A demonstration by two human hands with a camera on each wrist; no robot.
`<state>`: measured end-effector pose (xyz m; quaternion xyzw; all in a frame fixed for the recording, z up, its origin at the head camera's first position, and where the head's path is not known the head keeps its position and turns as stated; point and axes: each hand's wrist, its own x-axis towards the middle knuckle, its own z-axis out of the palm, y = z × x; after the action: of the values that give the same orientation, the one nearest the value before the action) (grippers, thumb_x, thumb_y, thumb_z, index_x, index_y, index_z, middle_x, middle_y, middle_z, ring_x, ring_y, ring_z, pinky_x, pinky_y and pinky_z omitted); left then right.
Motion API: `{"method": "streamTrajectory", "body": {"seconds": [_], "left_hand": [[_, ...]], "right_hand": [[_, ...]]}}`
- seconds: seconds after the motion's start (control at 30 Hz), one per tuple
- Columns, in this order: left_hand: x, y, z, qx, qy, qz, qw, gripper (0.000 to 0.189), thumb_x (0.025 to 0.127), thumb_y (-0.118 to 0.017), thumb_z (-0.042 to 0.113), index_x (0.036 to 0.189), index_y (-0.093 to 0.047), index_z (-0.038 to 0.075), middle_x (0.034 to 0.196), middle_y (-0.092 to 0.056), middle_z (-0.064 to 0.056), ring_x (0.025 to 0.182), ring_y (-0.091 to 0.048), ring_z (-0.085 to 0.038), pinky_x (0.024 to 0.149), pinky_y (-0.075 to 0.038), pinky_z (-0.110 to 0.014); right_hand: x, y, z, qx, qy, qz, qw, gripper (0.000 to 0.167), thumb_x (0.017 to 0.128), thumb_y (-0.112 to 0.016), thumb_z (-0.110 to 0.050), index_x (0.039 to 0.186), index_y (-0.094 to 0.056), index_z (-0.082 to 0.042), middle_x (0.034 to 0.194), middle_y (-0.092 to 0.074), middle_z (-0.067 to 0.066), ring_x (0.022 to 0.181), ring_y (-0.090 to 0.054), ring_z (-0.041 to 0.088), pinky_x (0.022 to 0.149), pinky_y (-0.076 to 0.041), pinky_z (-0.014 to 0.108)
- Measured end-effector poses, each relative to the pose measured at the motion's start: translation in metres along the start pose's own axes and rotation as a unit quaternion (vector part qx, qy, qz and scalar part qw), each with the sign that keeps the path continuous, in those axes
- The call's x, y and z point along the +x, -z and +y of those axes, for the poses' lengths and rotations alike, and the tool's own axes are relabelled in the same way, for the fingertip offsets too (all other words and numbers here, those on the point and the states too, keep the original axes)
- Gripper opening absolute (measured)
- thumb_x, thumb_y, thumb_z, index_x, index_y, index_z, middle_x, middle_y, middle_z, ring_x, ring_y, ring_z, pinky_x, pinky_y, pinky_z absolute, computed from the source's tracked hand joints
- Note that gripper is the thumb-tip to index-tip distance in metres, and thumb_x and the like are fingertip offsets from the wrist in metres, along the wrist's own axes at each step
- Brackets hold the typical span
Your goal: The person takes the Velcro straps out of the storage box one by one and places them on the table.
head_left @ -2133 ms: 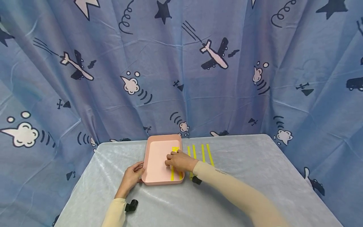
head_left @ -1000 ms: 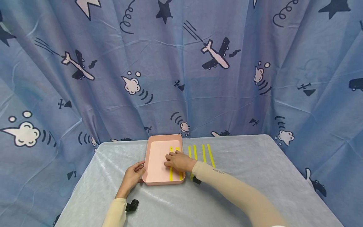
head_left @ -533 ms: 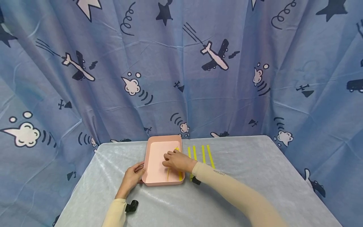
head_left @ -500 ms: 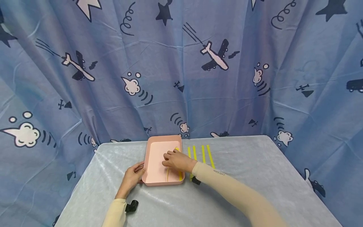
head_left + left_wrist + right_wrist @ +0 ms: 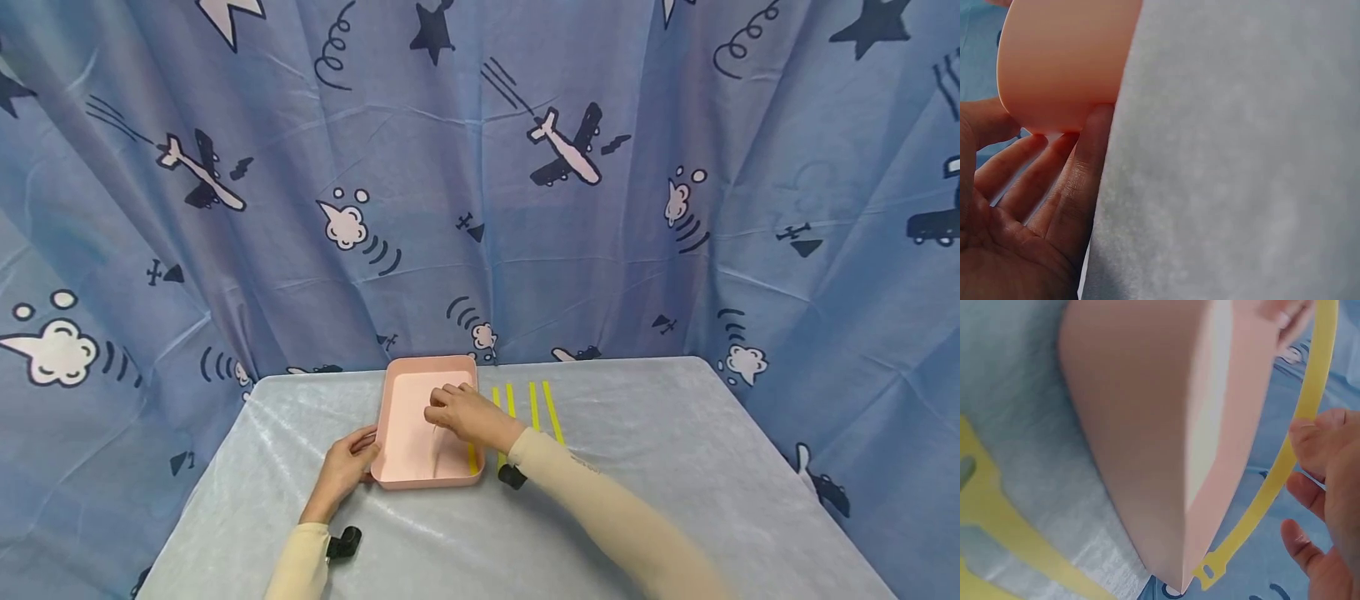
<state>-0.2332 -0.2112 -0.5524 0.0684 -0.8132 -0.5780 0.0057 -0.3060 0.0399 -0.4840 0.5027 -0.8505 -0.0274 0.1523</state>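
Observation:
A shallow pink tray [image 5: 408, 417] sits on the table. My left hand [image 5: 341, 468] grips its near left edge, thumb at the rim; in the left wrist view the fingers [image 5: 1085, 169] touch the tray's underside. Over the tray, my right hand [image 5: 472, 417] pinches a yellow plastic strap with a slotted end [image 5: 1272, 475] between thumb and finger. The strap hangs in a slight curve, and in the head view it appears edge-on and faint. Another yellow strap [image 5: 473, 460] lies along the tray's right side, partly hidden by the right hand.
Several more yellow straps [image 5: 536, 406] lie roughly side by side on the table right of the tray, their near ends behind the right forearm. A grey-white cloth [image 5: 645, 433] covers the table. A blue printed curtain [image 5: 480, 183] hangs behind.
My right hand has lifted a strap from the tray and moved slightly up and left; the strap has turned from flat to edge-on. My left hand has stayed on the tray.

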Motion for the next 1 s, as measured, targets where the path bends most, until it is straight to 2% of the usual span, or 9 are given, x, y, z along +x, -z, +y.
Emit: {"method": "streamTrajectory", "body": {"seconds": [0.13,0.27,0.6,0.73,0.83,1.0], "left_hand": [[0.0,0.001,0.001,0.001,0.001,-0.001,1.0,0.044,0.096,-0.061,0.014,0.139,-0.055,0.007,0.133,-0.06,-0.024,0.104,-0.067,-0.026,0.058,-0.059,-0.033],[-0.001,0.002,0.002,-0.001,0.0,-0.002,1.0,0.044,0.096,-0.061,0.013,0.139,-0.055,0.007,0.133,-0.06,-0.025,0.103,-0.068,-0.026,0.058,-0.059,-0.033],[-0.001,0.003,0.003,-0.002,-0.003,-0.005,1.0,0.045,0.096,-0.061,0.014,0.14,-0.054,0.006,0.134,-0.059,-0.025,0.104,-0.067,-0.026,0.059,-0.059,-0.033],[-0.001,0.002,0.003,-0.005,-0.004,-0.004,1.0,0.045,0.096,-0.061,0.013,0.14,-0.054,0.005,0.134,-0.06,-0.025,0.103,-0.067,-0.025,0.058,-0.059,-0.033],[-0.001,0.002,0.003,-0.007,-0.006,-0.003,0.9999,0.045,0.096,-0.061,0.013,0.14,-0.054,0.005,0.133,-0.06,-0.025,0.103,-0.068,-0.025,0.058,-0.059,-0.033],[-0.002,0.001,0.003,-0.006,-0.003,-0.002,1.0,0.045,0.096,-0.062,0.014,0.14,-0.054,0.007,0.134,-0.06,-0.024,0.101,-0.068,-0.023,0.058,-0.059,-0.032]], "right_hand": [[-0.003,0.003,0.003,0.043,-0.021,0.013,0.9987,0.008,0.095,-0.063,-0.024,0.102,-0.061,-0.024,0.106,-0.058,-0.006,0.096,-0.055,0.012,0.074,-0.037,0.024],[-0.008,0.006,0.004,0.068,-0.035,0.027,0.9967,0.011,0.094,-0.066,-0.022,0.104,-0.062,-0.023,0.107,-0.059,-0.005,0.098,-0.056,0.012,0.078,-0.042,0.025],[-0.024,0.017,0.005,0.122,-0.065,0.079,0.9872,0.005,0.095,-0.064,-0.018,0.098,-0.063,-0.022,0.101,-0.058,-0.006,0.098,-0.054,0.012,0.08,-0.043,0.028],[-0.027,0.017,0.006,0.177,-0.073,0.111,0.9752,0.005,0.094,-0.065,-0.016,0.097,-0.063,-0.019,0.1,-0.058,-0.005,0.096,-0.056,0.01,0.085,-0.049,0.028],[-0.03,0.017,0.007,0.235,-0.087,0.129,0.9596,0.007,0.093,-0.066,-0.013,0.096,-0.061,-0.016,0.1,-0.057,-0.004,0.097,-0.057,0.011,0.086,-0.051,0.027],[-0.036,0.02,0.009,0.297,-0.108,0.151,0.9365,0.01,0.093,-0.065,-0.01,0.094,-0.056,-0.015,0.1,-0.055,-0.002,0.101,-0.058,0.014,0.09,-0.053,0.03]]}}
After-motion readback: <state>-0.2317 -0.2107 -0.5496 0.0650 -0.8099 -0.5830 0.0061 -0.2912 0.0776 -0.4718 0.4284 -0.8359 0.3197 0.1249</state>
